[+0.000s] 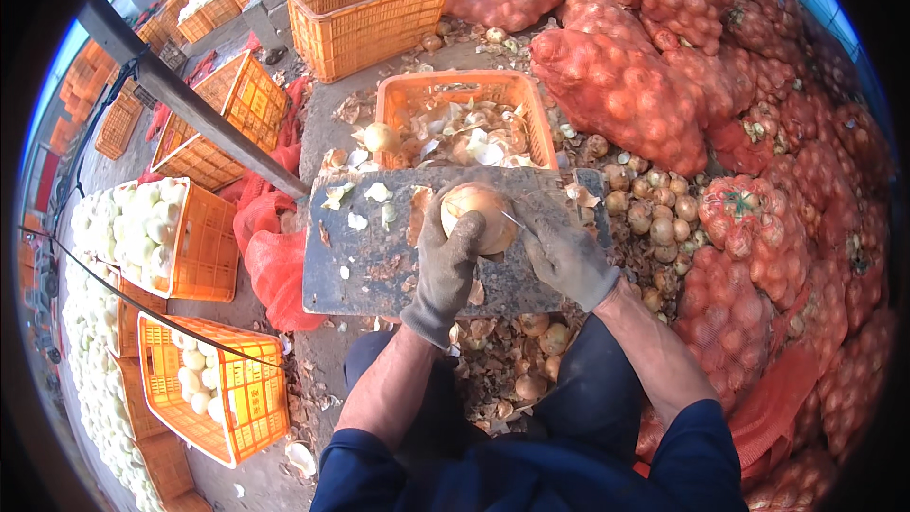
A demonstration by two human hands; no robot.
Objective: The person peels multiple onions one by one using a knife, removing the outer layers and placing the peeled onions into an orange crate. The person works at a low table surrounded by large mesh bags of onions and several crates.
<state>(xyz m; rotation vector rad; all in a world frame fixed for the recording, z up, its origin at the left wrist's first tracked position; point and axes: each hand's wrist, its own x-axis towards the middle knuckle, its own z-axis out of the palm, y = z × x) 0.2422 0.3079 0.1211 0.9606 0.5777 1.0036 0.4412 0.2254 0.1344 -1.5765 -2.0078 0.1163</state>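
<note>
Both hands wear grey work gloves. My left hand grips a large yellow onion with the thumb across its front. Pinched in my right hand is a small knife, its thin blade against the onion's right side; the handle is hidden by the fingers. Beneath them lies a worn dark board with scraps of onion skin. Just beyond the board stands an orange plastic crate holding many loose skins, and a pale onion sits at its left rim.
Red mesh sacks of onions are heaped on the right, with loose onions beside the board. At left, a slanting pole, a dark cord, red netting and a crate of peeled onions. Another crate stands behind.
</note>
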